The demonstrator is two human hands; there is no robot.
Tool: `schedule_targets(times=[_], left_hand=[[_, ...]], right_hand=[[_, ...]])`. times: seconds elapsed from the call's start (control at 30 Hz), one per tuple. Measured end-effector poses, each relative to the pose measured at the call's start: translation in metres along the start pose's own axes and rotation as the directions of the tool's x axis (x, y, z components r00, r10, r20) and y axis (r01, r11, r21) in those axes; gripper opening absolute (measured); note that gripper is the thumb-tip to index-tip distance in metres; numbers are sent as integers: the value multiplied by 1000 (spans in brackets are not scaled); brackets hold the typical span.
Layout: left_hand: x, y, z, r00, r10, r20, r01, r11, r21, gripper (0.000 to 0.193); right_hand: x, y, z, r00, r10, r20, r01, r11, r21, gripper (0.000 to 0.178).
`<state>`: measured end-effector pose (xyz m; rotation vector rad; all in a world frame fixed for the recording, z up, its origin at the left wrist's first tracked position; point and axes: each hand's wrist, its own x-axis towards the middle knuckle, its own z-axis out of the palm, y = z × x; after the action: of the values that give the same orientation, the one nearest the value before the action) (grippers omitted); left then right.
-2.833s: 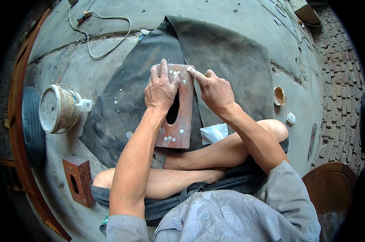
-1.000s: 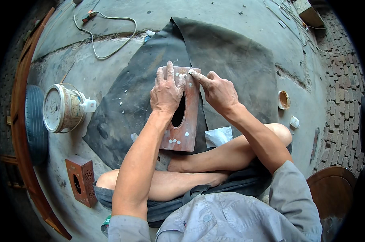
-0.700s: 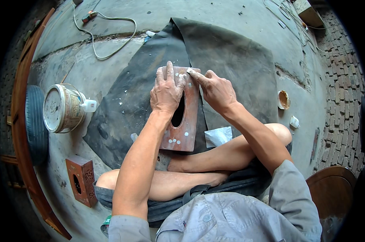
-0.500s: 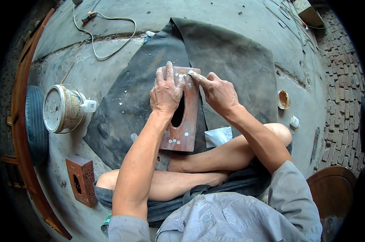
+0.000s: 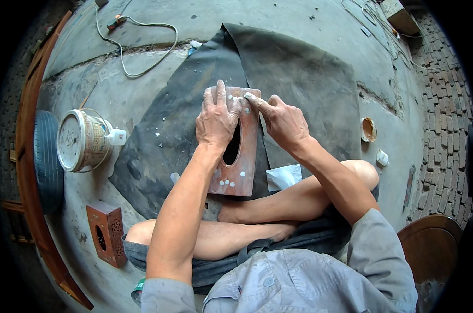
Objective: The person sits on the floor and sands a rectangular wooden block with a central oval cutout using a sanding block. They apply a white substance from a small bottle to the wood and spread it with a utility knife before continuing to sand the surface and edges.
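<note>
A reddish-brown wooden tissue box [image 5: 247,151] lies on the dark mat in front of my crossed legs. It has a long oval opening and several small white round spots on its dusty top. My left hand [image 5: 215,122] rests flat over its far left part, fingers stretched toward the far edge, thumb on the top face. At the far right corner, the index finger of my right hand [image 5: 284,120] presses down with a white bit at its tip, the other fingers curled. The right thumb is hidden, as is whatever it may pinch. White residue coats my fingers.
The dark mat [image 5: 304,78] covers the concrete floor. Left are a lidded bucket [image 5: 72,140], a tire [image 5: 47,161] and a second tissue box [image 5: 105,235]. A white plastic sheet [image 5: 283,177] lies by my shin; a small round container [image 5: 368,129] and a white bottle [image 5: 382,157] are right.
Almost nothing differs. Both hands keep their places on the tissue box, and the whole view has shifted very slightly.
</note>
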<state>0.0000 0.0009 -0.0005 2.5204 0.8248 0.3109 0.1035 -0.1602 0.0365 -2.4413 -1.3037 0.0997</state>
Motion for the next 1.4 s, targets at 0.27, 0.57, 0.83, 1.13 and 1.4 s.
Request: schedule_targets(times=[0.27,0.57,0.83,1.13,1.4], left_hand=[[0,-4,2,1000,14,-24,-15,1000,-11,73],[0,0,0,1000,2,-10,-2,1000,-10,72],[0,2,-2,1000,-9,8,9,1000,-8,71],[0,0,0,1000,0,5,0,1000,-4,72],[0,0,0,1000,-5,6,5,1000,3,72]], right_hand=[[-3,-5,-5,997,19,80,-19,1000,-4,46],[5,0,-11,994,38,104,-37,999,-4,45],[10,7,-4,1000,0,-2,0,1000,2,41],[17,6,-8,998,20,54,-22,999,33,47],[17,7,-13,997,26,78,-27,1000,13,47]])
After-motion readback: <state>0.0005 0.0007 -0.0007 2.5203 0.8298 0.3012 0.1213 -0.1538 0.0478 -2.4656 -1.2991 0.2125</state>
